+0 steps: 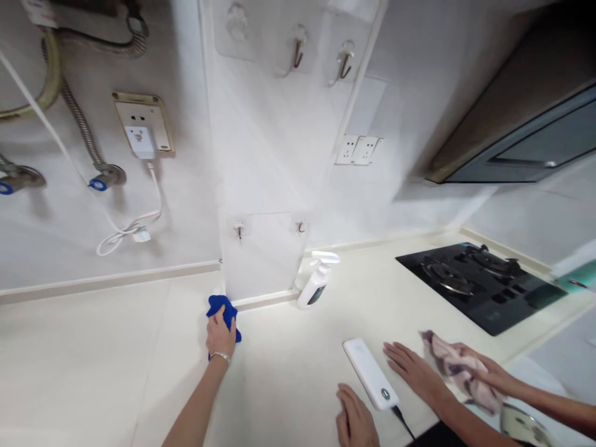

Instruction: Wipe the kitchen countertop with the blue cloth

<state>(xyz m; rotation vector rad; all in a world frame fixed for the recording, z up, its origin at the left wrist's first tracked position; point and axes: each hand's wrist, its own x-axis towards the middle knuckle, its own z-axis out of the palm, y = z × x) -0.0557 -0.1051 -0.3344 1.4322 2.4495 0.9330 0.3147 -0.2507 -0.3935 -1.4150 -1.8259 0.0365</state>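
My left hand [220, 335], a bracelet at its wrist, is closed over a bunched blue cloth [228, 310]. It presses the cloth on the white countertop [279, 360], by the corner at the foot of the wall. Low in the middle of the view, my right hand [356, 417] rests on the counter with nothing in it, its fingers slightly bent and the thumb apart. Just right of that hand lies a white power bank [370, 374] with a lit round display and a black cable. A white spray bottle [318, 282] stands upright against the wall.
At the right, a co-worker's hand [416, 371] lies flat on the counter; their other hand [484, 367] holds a pinkish cloth [459, 366]. Behind are a black gas hob [484, 298] and a range hood [521, 118]. A white cable [156, 186] hangs from a socket at left.
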